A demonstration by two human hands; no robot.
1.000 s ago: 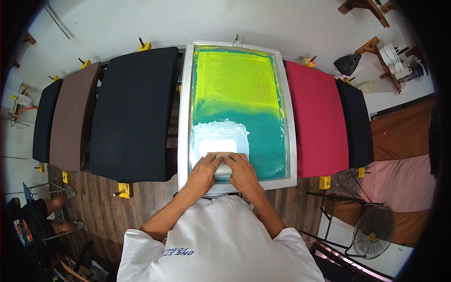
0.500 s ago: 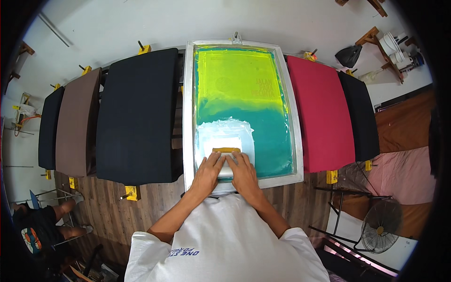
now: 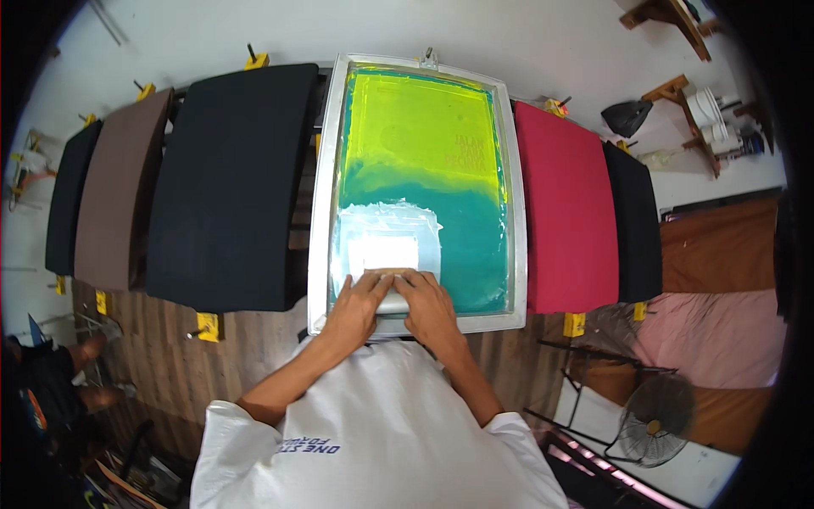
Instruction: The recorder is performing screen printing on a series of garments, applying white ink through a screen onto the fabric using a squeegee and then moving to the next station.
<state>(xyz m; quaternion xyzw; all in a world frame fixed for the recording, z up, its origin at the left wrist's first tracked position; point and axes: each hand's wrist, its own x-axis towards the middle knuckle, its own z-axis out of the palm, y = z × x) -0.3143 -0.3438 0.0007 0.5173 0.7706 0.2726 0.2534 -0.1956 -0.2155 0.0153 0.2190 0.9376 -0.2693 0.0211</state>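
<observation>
A screen-printing frame [image 3: 516,246] with a pale metal rim lies in front of me. Its mesh is bright yellow-green [image 3: 407,119] at the far part and teal [image 3: 475,246] nearer, with a patch of white ink [image 3: 386,250] at the near left. At the near end of that patch, a squeegee [image 3: 391,304] with a pale metal holder rests on the mesh. My left hand [image 3: 354,307] and my right hand [image 3: 428,307] grip it side by side, fingertips over its top and close together. The fingers hide most of the brownish blade edge.
Black [image 3: 233,187] and brown [image 3: 123,195] covered print boards stand to the left, a red board [image 3: 570,212] and another black one [image 3: 632,220] to the right. Yellow clamps [image 3: 209,327] stick out at their ends. A fan [image 3: 656,422] stands at the lower right. Another person [image 3: 38,382] is at the lower left.
The squeegee has come slightly toward me over the mesh, baring more white ink beyond it. Less of its blade shows now. The whole view has shifted a little.
</observation>
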